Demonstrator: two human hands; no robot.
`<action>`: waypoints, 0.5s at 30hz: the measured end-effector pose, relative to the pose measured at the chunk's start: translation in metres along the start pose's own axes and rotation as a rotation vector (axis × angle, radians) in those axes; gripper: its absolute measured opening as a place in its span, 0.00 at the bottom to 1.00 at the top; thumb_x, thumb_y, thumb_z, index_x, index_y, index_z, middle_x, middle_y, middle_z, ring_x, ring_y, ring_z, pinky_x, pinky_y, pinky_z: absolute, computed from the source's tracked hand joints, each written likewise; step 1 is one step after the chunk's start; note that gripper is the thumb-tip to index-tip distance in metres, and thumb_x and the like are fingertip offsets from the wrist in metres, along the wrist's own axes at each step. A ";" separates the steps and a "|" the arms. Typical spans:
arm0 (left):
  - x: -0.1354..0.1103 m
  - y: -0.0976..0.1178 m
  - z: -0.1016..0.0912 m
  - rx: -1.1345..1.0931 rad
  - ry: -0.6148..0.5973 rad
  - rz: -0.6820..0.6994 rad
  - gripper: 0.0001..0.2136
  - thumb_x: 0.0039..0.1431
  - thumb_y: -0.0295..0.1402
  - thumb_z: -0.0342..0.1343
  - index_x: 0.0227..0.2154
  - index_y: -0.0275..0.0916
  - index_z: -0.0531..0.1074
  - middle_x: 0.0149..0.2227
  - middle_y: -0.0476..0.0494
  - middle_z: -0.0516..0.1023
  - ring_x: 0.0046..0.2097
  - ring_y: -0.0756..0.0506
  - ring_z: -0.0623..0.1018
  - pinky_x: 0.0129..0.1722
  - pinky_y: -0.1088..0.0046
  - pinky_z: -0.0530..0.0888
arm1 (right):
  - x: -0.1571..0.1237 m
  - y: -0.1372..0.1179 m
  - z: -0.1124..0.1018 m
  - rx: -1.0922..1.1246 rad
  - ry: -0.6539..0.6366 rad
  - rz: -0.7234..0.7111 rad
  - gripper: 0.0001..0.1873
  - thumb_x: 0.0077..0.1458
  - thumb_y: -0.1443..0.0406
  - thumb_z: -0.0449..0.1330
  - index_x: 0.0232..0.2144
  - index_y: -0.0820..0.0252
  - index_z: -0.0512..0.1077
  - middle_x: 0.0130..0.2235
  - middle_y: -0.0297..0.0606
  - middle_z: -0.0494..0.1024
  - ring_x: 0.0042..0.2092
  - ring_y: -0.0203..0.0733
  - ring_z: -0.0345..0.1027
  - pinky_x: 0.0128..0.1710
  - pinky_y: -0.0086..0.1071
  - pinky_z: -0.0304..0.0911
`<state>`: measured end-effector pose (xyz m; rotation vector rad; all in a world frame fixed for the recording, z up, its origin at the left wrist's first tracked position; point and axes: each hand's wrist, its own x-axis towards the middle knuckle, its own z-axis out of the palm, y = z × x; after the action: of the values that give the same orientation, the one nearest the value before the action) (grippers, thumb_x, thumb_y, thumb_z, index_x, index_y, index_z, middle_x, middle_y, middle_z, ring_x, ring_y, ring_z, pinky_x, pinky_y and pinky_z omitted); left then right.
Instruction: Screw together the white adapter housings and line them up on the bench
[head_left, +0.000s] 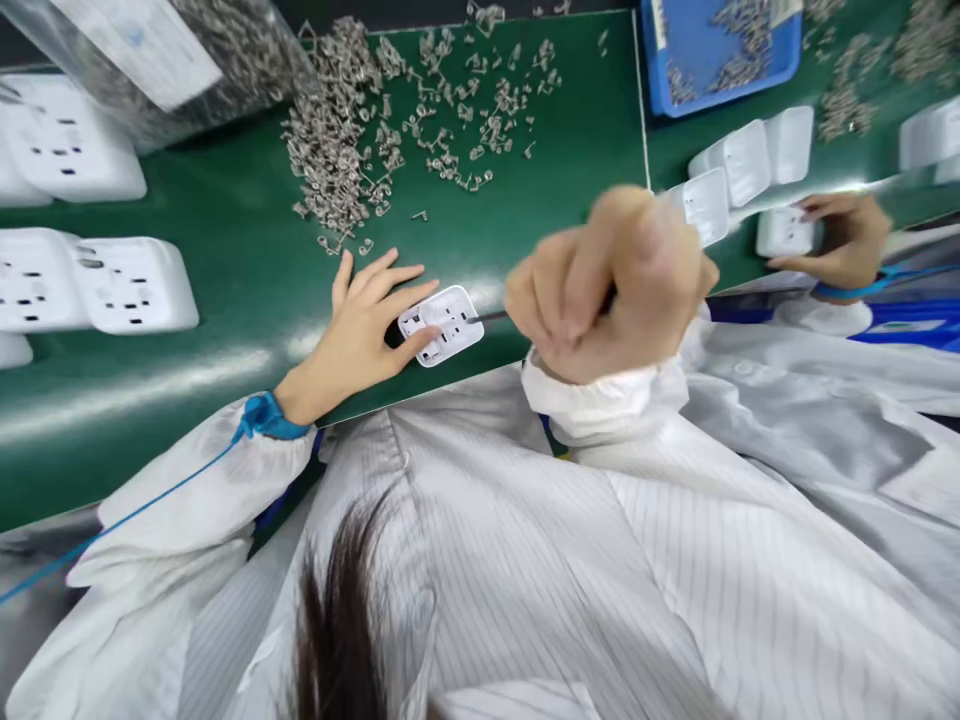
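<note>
A white plastic housing (454,338) with slots and small inner parts lies open side up on the green table near its front edge. My left hand (360,335) steadies it, thumb pressed on its near side and index finger at its far left edge; the other fingers are spread on the table. Raised to the right, my right hand (611,285) is closed in a fist around a tool, its handle hidden. Only the tool's thin dark shaft (491,316) shows, slanting down with its tip at the right part of the housing.
Small metal clips (341,130) lie heaped beyond my left hand. A clear bag (225,60) of them is at the upper left, above several white housings (139,285). A blue tray (724,95) stands at the back right. A co-worker's hand (851,240) holds another housing (784,232).
</note>
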<state>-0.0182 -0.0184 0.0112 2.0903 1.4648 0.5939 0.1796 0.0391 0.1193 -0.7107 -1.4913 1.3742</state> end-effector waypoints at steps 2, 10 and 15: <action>0.000 -0.001 0.001 0.013 -0.004 0.024 0.23 0.65 0.51 0.55 0.60 0.50 0.69 0.64 0.43 0.66 0.71 0.33 0.56 0.70 0.41 0.38 | 0.016 0.015 0.018 0.165 0.013 -0.028 0.33 0.64 0.45 0.52 0.17 0.55 0.45 0.12 0.25 0.46 0.12 0.28 0.38 0.12 0.30 0.41; 0.002 -0.003 0.002 -0.024 -0.014 -0.010 0.22 0.64 0.53 0.56 0.54 0.47 0.75 0.63 0.43 0.66 0.70 0.32 0.57 0.71 0.41 0.39 | 0.032 0.066 0.037 0.319 -0.109 -0.014 0.31 0.64 0.50 0.54 0.17 0.58 0.47 0.14 0.25 0.49 0.14 0.26 0.41 0.14 0.27 0.43; 0.001 -0.004 0.004 -0.042 0.015 0.021 0.18 0.64 0.49 0.58 0.53 0.49 0.75 0.62 0.48 0.69 0.70 0.34 0.58 0.70 0.39 0.38 | 0.011 0.072 0.030 -0.077 -0.282 0.073 0.34 0.60 0.40 0.49 0.15 0.53 0.46 0.14 0.28 0.46 0.17 0.31 0.43 0.20 0.33 0.52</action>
<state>-0.0184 -0.0171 0.0054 2.0753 1.4280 0.6450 0.1348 0.0509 0.0551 -0.6444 -1.7614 1.5271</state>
